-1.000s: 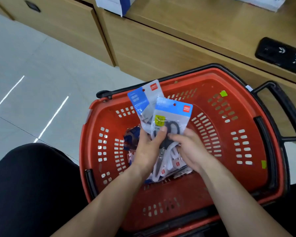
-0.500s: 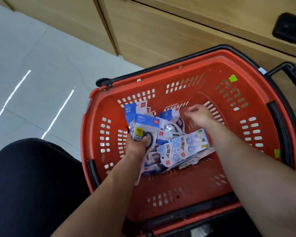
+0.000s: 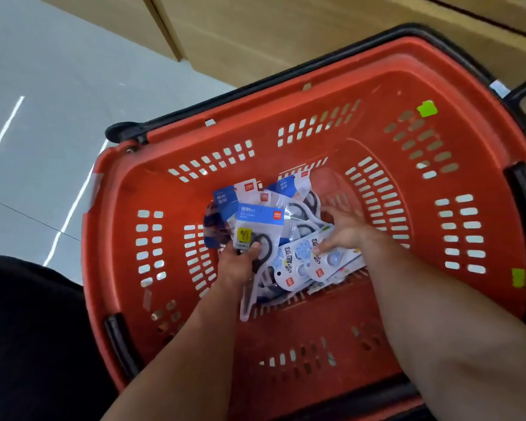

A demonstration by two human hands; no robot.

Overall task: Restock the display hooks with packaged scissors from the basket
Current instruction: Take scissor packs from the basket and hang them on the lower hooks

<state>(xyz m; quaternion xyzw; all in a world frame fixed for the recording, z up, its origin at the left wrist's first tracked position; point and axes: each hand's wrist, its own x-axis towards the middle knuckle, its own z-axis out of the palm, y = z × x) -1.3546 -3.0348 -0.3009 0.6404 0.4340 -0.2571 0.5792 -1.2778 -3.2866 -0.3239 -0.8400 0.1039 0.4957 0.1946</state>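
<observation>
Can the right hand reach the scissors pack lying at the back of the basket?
Probably yes. The right hand is down in the basket, touching the pile beside the back scissors pack, which lies mostly uncovered. The left hand grips the front scissors pack, to one side.

Even bright indoor light; glare streaks on floor (image 3: 58, 117); edges bowed; slight softness.

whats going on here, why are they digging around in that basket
A person is reaching with both hands into a red basket that holds a pile of packaged goods. The left hand grips a few packaged scissors with blue header cards, held upright. The right hand rests spread on the loose pile, fingers touching a white-and-blue pack. No display hooks are in view, so this looks like gathering stock before hanging it.
</observation>
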